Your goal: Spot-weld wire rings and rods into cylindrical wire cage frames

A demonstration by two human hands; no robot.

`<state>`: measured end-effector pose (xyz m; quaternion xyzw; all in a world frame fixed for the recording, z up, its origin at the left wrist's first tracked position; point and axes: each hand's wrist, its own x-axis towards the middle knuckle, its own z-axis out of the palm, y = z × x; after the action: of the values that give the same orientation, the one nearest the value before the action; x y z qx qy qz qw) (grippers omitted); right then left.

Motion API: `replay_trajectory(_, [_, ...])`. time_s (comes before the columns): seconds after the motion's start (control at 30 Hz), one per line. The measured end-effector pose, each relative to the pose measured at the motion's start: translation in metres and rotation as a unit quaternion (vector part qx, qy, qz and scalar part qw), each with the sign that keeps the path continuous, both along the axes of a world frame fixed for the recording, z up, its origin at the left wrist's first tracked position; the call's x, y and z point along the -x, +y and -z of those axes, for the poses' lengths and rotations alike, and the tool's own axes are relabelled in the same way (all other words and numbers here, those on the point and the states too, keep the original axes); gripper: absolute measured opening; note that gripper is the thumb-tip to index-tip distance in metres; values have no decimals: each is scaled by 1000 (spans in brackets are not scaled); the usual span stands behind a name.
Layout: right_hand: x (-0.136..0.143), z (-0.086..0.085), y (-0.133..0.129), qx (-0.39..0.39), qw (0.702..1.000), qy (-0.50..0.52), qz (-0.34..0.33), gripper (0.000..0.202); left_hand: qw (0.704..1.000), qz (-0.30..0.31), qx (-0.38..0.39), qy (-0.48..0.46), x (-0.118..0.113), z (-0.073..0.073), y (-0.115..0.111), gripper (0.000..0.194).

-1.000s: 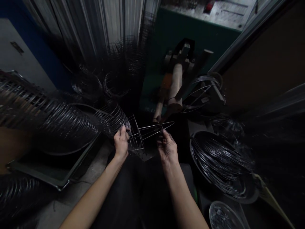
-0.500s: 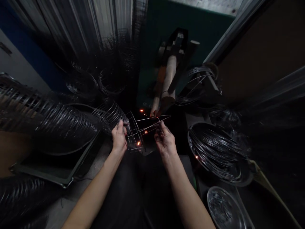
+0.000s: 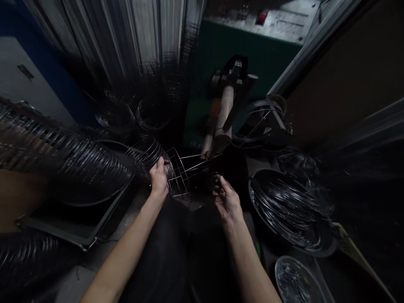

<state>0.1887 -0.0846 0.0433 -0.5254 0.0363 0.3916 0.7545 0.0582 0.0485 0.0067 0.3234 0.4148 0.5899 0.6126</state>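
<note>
My left hand (image 3: 159, 177) is closed on the near-left end of a wire frame (image 3: 179, 174), made of thin metal rods. The frame's long wires reach right to the tip of the spot welder's lower arm (image 3: 206, 151). Above it slants the thicker pale arm (image 3: 224, 109). Below and right of that tip is my right hand (image 3: 229, 200), apart from the frame, its thumb and fingers pinched together. A dark spot lies at its fingertips; whether it is something held, I cannot make out.
A green machine cabinet (image 3: 246, 42) stands ahead. To the right are a basin of wire rings (image 3: 290, 210) and a clear bowl of small metal pieces (image 3: 296, 280). Stacked wire coils (image 3: 78, 153) and a green tray (image 3: 72, 225) sit left. Corrugated metal (image 3: 132, 33) rises behind.
My right hand has come away from the wires and moved down and right. The glowing sparks have mostly vanished. My left hand keeps its hold on the frame; the view has tilted up slightly.
</note>
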Motion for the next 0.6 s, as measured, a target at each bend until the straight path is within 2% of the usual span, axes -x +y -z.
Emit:
replay_trajectory(0.1, [11,-10,-4,0,999,-35,-14,33,1000,-4,-8,14,0,-4,0,38])
replay_trajectory(0.2, [26,-27,-13,6,980,-178,-94,28,1000,-1,-20,24,0,-5,-1,38])
replay_trajectory(0.27, [33,-42,-19,24,932,-326,-156,23,999,-2,-26,33,2,-2,-5,39])
replay_trajectory(0.37, [33,-60,-14,43,826,-529,-192,18,996,-3,-53,71,14,7,-21,41])
replay_trajectory(0.43, [26,-64,-1,66,771,-603,-196,19,988,33,-87,126,24,17,-40,40])
replay_trajectory(0.47, [20,-62,7,85,754,-618,-205,20,978,65,-113,161,30,22,-51,39])
replay_trajectory(0.53, [8,-52,21,128,750,-598,-253,24,945,136,-194,226,39,33,-72,38])
replay_trajectory(0.6, [-3,-37,26,155,777,-514,-327,32,891,194,-312,268,48,44,-88,37])
